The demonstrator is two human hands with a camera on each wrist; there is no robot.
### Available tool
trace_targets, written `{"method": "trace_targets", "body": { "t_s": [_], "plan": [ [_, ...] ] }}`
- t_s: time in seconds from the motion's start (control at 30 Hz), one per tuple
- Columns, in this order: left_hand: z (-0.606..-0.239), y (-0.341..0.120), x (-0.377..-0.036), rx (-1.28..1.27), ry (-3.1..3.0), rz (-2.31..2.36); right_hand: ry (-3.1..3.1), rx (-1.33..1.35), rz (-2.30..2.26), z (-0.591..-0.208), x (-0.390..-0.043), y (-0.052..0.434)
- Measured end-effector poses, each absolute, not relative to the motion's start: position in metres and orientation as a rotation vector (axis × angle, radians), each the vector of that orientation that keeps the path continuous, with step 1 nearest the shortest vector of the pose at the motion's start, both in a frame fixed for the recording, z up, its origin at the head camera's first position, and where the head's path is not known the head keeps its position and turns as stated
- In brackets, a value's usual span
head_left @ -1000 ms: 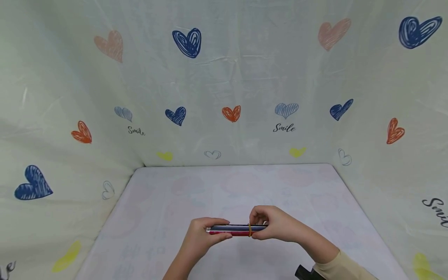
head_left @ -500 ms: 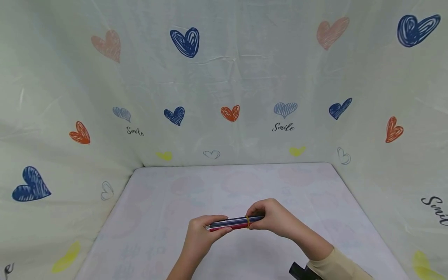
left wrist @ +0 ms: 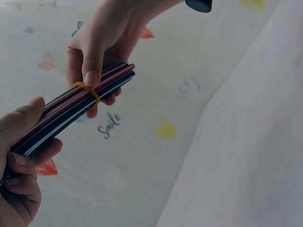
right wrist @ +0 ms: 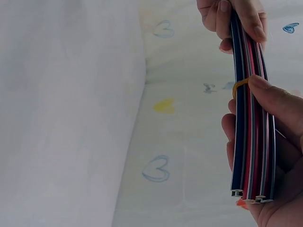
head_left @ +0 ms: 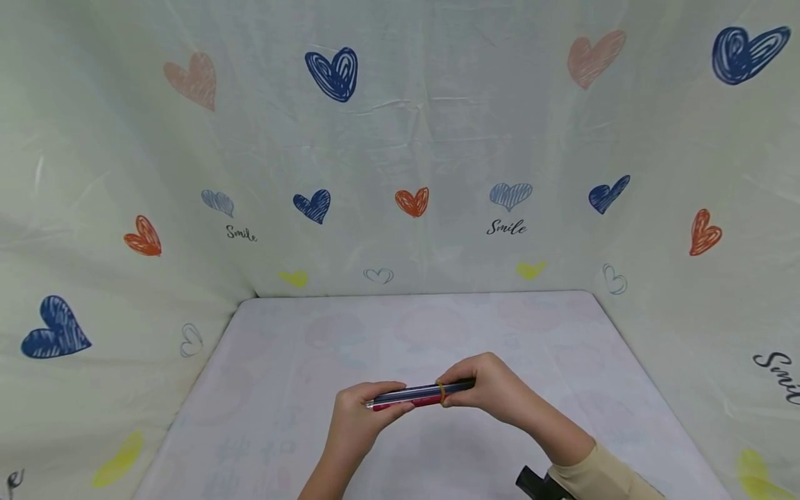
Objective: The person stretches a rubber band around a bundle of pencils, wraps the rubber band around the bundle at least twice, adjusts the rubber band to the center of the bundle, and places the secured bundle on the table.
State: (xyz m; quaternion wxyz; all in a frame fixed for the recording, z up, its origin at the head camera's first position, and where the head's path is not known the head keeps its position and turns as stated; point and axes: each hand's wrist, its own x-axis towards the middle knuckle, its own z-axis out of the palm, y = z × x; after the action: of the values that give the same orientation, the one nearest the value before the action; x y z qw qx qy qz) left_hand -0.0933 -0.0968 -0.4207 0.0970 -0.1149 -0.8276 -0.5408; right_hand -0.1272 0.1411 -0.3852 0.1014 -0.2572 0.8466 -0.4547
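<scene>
A bundle of several thin sticks (head_left: 415, 396), dark blue and red with white edges, is held level above the white table (head_left: 281, 361). A yellow rubber band (head_left: 442, 393) wraps the bundle near its right end. My left hand (head_left: 362, 417) grips the left end (left wrist: 33, 137), fingers curled around it. My right hand (head_left: 494, 392) grips the right end, thumb pressed at the rubber band (right wrist: 239, 85). In the right wrist view the cut ends of the bundle (right wrist: 251, 194) show below my palm.
Pale cloth printed with hearts and the word "Smile" (head_left: 506, 228) walls the table at the back and both sides. A cream sleeve (head_left: 600, 479) and a black wrist mount (head_left: 531, 482) show on my right arm.
Both hands lifted the bundle slightly and tilted its right end up. The right hand's fingers, raised over the band a second ago, now close around the right end.
</scene>
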Motion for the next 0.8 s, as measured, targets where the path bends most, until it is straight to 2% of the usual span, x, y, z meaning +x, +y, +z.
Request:
{"method": "trace_targets", "body": {
  "t_s": [0.8],
  "plan": [
    [-0.4271, -0.0903, -0.0959, -0.412, -2.458, -1.615, 2.567, -0.896, -1.191, -0.3912, -0.1243, 0.1362]
  ]
}}
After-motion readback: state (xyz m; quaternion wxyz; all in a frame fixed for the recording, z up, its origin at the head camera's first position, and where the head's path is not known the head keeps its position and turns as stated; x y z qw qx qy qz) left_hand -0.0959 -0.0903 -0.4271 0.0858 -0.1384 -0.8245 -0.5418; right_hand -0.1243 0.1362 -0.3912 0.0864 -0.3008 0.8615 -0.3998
